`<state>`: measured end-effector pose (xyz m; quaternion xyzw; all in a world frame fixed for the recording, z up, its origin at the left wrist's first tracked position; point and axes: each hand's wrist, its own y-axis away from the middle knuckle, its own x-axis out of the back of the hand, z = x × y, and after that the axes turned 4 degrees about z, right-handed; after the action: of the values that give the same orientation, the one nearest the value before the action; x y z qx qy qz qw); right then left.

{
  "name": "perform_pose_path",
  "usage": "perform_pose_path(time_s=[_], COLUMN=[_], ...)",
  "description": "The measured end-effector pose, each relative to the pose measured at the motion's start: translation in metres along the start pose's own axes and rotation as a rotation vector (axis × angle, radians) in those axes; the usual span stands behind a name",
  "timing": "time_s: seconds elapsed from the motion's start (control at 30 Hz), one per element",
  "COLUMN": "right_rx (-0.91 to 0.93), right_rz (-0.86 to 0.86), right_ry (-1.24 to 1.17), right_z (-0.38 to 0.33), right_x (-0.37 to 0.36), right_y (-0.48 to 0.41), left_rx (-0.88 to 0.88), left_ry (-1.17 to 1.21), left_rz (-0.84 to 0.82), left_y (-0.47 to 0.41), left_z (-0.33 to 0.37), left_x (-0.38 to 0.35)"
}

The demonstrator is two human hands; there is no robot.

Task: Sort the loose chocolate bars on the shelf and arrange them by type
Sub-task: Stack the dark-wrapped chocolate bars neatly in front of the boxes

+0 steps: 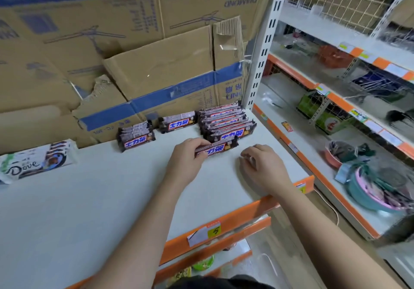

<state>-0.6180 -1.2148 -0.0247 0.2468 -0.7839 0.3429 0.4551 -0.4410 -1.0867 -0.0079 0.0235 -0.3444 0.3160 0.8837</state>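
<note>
Brown 士力架 bar point(220, 148) in left hand point(186, 158); Dove pack point(33, 161) apart

Left hand point(186, 154) grips chocolate bar point(220, 148) beside stack point(226, 122).

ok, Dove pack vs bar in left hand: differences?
The Dove pack is white and wider; the held bar is dark brown and narrow. The Dove pack lies untouched, far left on the shelf; the left hand grips the held bar beside the row. Both show their labels.
</note>
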Motion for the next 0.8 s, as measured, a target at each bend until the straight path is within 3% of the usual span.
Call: perform_pose_path(time_s=[0.17, 0.47, 0.8], right_rx=[0.109, 0.213, 0.299], right_rz=[-0.068, -0.129, -0.137], right_ry=[-0.021, -0.122, -0.169], right_z=[0.024, 0.054, 0.062], right_x=[0.008, 0.017, 0.009], right_y=[-0.011, -0.028, -0.031], left_rx=[0.098, 0.076, 0.232], left_ry=[-0.013, -0.196, -0.329], left_rz=[0.093, 0.250, 0.411], left_y=[-0.009, -0.025, -0.032], left_z=[0.010, 0.041, 0.049], left_x=[-0.032, -0.065, -0.077])
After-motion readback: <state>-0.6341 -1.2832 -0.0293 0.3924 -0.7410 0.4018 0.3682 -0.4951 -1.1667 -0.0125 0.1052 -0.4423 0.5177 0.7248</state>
